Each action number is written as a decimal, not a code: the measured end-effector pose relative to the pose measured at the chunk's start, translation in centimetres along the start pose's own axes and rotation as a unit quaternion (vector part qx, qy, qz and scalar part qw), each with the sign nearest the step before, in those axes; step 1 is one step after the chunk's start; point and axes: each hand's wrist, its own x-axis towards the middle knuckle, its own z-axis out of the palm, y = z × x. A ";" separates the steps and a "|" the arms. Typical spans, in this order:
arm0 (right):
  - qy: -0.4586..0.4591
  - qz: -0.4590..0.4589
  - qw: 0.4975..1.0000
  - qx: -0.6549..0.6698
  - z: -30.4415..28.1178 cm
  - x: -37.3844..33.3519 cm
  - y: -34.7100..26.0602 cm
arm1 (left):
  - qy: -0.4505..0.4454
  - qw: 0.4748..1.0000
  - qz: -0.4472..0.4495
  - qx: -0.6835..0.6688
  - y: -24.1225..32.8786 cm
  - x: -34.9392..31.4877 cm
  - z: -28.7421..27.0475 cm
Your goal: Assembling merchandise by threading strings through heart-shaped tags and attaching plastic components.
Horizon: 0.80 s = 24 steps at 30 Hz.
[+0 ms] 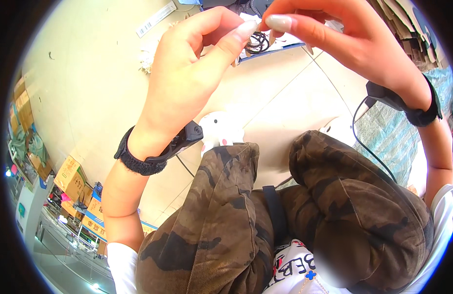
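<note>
My left hand (pixel 187 63) and my right hand (pixel 353 41) are raised together at the top of the head view. Each has its thumb and forefinger pinched, and the fingertips almost meet. Whatever sits in the two pinches is too small to make out. Just below the fingertips shows a bundle of thin black loops (pixel 258 44), like cord; I cannot tell whether it hangs from my fingers or lies behind them. A black strap with a small device circles each wrist.
Beyond my hands lies a blue-edged tray (pixel 280 51) with white pieces. A white label strip (pixel 156 19) is on the pale floor. Flattened cardboard (pixel 402 29) and a woven sack (pixel 395 130) are at right, cardboard boxes (pixel 72 176) at left. White slippers (pixel 220 130) show beyond my knees.
</note>
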 end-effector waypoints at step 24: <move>-0.014 -0.049 0.998 0.043 0.1 -0.5 0.3 | -0.036 0.997 0.018 0.063 0.0 -0.1 0.7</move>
